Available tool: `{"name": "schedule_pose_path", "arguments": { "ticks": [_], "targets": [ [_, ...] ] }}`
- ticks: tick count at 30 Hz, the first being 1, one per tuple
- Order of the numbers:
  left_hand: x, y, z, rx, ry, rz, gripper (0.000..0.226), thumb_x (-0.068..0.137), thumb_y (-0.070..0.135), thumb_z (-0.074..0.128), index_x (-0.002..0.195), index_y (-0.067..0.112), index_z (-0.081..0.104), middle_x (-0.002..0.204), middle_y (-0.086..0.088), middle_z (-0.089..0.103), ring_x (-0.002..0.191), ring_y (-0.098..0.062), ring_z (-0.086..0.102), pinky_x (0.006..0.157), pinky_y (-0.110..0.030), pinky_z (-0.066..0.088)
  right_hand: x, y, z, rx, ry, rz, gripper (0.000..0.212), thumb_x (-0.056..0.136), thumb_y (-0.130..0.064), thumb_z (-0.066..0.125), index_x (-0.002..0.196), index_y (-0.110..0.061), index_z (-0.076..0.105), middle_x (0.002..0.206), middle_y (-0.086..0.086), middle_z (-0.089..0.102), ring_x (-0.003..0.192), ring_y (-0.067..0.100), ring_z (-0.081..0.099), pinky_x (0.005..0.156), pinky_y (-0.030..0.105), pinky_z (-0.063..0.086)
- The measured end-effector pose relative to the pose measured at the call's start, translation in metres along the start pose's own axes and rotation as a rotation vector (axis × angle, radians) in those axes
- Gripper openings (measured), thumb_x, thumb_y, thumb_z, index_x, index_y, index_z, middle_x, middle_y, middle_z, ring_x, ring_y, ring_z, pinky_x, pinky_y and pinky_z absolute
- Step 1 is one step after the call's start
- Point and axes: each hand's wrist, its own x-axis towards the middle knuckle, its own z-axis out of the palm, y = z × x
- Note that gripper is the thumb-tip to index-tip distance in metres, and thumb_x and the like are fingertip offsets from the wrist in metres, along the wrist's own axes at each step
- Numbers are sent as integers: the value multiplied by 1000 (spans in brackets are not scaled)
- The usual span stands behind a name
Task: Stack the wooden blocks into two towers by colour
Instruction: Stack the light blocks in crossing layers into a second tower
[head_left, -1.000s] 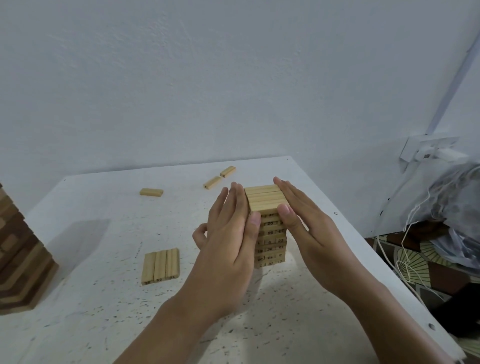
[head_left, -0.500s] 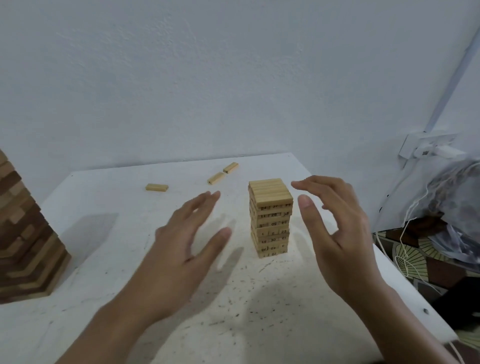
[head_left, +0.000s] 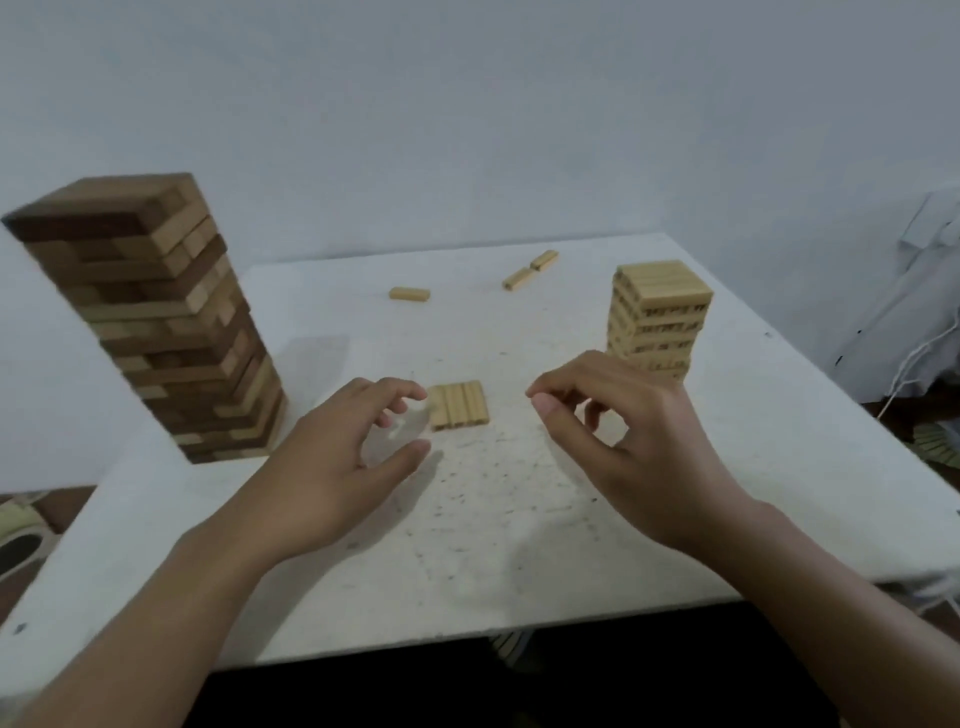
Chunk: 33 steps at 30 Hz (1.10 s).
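Two towers on the white table (head_left: 519, 519): tall brown-mixed tower (head_left: 150, 322) left, shorter pale tower (head_left: 657, 317) right. Four pale blocks in a flat row (head_left: 460, 405) mid-table, three loose blocks (head_left: 409, 294) behind. Near the row, left hand (head_left: 332, 467) and right hand (head_left: 639, 447) hover loosely curled, empty.

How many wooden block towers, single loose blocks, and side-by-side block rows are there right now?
Towers: 2, the tall mixed brown-and-tan wooden tower and the short pale wooden tower.
Single pale wooden blocks: 3, the left block, the middle block, the right block.
Flat rows of pale blocks: 1, the flat row.
Total: 6.
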Motion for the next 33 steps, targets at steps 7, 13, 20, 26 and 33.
{"name": "schedule_pose_path", "arguments": {
  "ticks": [7,13,20,26,33],
  "targets": [
    [15,-11,0,170,-105,-5,69,95,59,54,154,29,34,144,14,43,126,-8,45,105,-41,42,20,9,40,-253,-470,228,56,102,-45,51,152,-25,39,145,-10,48,127,5,44,110,26,36],
    [42,-15,0,194,-170,-35,80,87,67,61,152,25,38,134,11,45,117,-8,49,103,-39,44,53,23,54,-285,-681,298,77,96,-49,60,158,-19,26,160,-2,31,145,18,25,115,34,26],
    [57,-21,5,131,-194,7,61,81,65,69,130,30,60,114,15,50,101,-3,54,89,-26,48,66,31,56,-259,-728,265,58,95,-48,64,144,-23,48,135,-7,44,124,12,35,92,27,32],
    [62,-20,2,80,-224,40,56,81,60,74,128,32,63,112,14,52,99,-2,54,85,-19,46,73,37,56,-247,-746,205,55,94,-47,66,142,-25,50,130,-10,46,117,7,38,91,24,34],
    [57,-17,-1,53,-219,59,52,76,63,74,117,34,63,107,17,51,101,-4,53,82,-22,45,73,30,48,-223,-807,133,48,95,-47,64,134,-24,51,123,-10,44,114,7,37,98,27,39]
  ]
}}
